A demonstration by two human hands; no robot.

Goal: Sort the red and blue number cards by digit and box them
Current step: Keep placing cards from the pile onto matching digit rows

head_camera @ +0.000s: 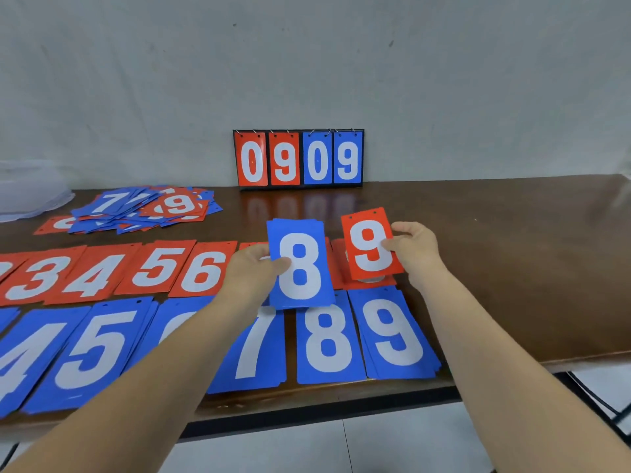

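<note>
Seen from a head camera, 2 bare forearms reach over a dark wooden surface [495, 250]. The left hand [252, 268] pinches a blue 8 card [300, 268] by its left edge, with the thumb laid across the face and the fingers behind it. Layered edges at the top suggest more than 1 card, but the count cannot be told. It is held upright above the gap between the 2 rows.

The right hand [415, 247] pinches a single red 9 card [372, 247] by its right edge, thumb on the front. The card tilts slightly over the right end of the red row.

The far row of red piles [160, 268] shows 4 readable digits: 3, 4, 5 and 6. More red piles lie partly hidden behind the hands. The near row of blue piles [327, 343] shows 5 readable digits: 4, 5, 7, 8 and 9. 1 more blue pile is mostly covered by the left forearm.

At far left lies 1 loose heap [146, 208] of mixed red and blue cards. A flip scoreboard [298, 158] stands against the wall with 4 panels, 2 red and 2 blue, reading 0 9 0 9.
</note>
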